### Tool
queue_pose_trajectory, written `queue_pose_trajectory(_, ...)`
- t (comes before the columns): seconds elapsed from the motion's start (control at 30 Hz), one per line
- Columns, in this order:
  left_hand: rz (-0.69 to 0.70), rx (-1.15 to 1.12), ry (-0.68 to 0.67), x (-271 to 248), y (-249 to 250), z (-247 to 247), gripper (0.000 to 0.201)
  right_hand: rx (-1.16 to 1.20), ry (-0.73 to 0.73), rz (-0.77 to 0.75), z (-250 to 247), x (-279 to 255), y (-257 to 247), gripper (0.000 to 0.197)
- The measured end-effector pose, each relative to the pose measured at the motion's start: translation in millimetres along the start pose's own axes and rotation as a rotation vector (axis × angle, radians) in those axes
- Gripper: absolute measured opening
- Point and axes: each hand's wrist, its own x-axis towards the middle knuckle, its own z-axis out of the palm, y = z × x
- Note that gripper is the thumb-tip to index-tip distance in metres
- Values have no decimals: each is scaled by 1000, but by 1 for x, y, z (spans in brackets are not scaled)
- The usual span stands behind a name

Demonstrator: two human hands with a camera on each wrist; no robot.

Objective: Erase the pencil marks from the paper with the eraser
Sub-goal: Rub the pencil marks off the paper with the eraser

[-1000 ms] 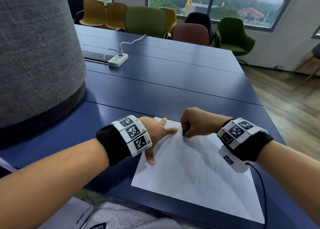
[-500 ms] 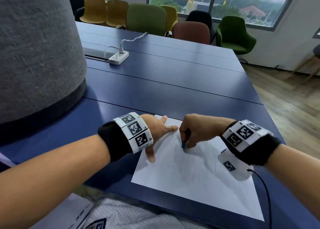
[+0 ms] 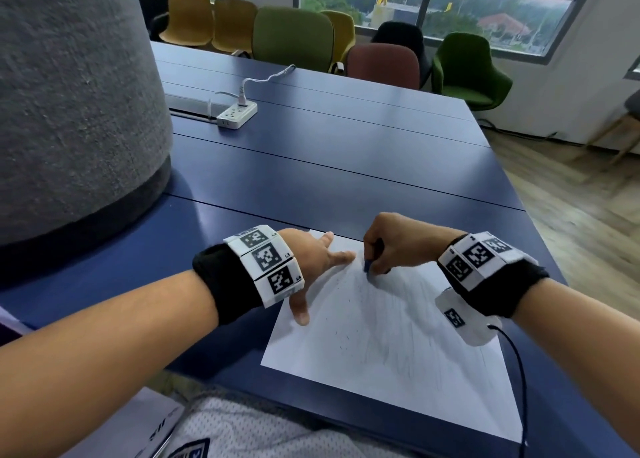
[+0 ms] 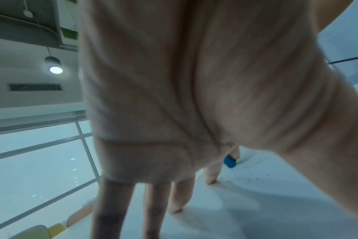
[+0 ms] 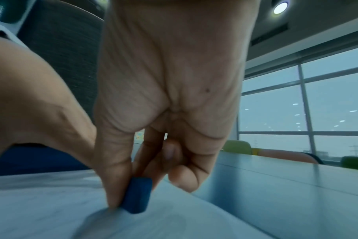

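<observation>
A white sheet of paper (image 3: 388,350) with faint grey pencil strokes and dark eraser crumbs lies on the blue table (image 3: 329,166) near its front edge. My right hand (image 3: 388,249) pinches a small blue eraser (image 3: 367,266) between thumb and fingers and presses its end onto the paper's far part. The right wrist view shows the eraser (image 5: 137,195) touching the sheet beside the thumb. My left hand (image 3: 311,267) lies flat with fingers spread on the paper's far left corner, holding it down. In the left wrist view the eraser (image 4: 229,161) shows beyond my straight fingers (image 4: 181,197).
A big grey felt-covered cylinder (image 3: 72,94) stands on the table at the left. A white power strip (image 3: 237,114) with a plugged cable lies further back. Coloured chairs (image 3: 294,38) line the far edge. The table's right edge drops to a wooden floor (image 3: 571,194).
My right hand has rubbed the eraser down the sheet and back up toward the far edge. The left hand has stayed pressed on the paper's corner.
</observation>
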Motion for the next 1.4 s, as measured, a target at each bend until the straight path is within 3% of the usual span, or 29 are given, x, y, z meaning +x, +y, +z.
queue_pose_trajectory(0.13,-2,-6,-1,0,0,0,140,-22,-170,-40,4,-8,-8,9)
queue_pose_trajectory(0.33,-8,-6,7,-1,0,0,139,-8,18,5,-1,-2,-2,7)
queue_pose_trajectory(0.47,-13,4,3,-1,1,-1,140,-13,-189,-52,6,-15,-12,9)
queue_pose_trajectory(0.67,-14,7,7,-1,2,0,140,-57,62,11,2,-1,2,5)
queue_pose_trajectory(0.8,-12,10,4,-1,1,-1,140,-60,-72,-51,10,-11,-10,8)
queue_pose_trajectory(0.97,-3,6,3,0,1,0,139,-2,96,23,-1,6,2,8)
queue_pose_trajectory(1.03,-3,8,3,0,0,1,139,-4,101,7,3,4,1,9)
queue_pose_trajectory(1.2,8,-7,1,1,-1,-1,140,-31,-147,-66,10,-12,-15,9)
queue_pose_trajectory(1.33,5,-15,12,2,-2,2,140,-71,4,-48,13,-12,-15,9)
queue_pose_trajectory(1.4,2,-13,2,2,-1,2,140,-88,-38,-83,21,-19,-20,8)
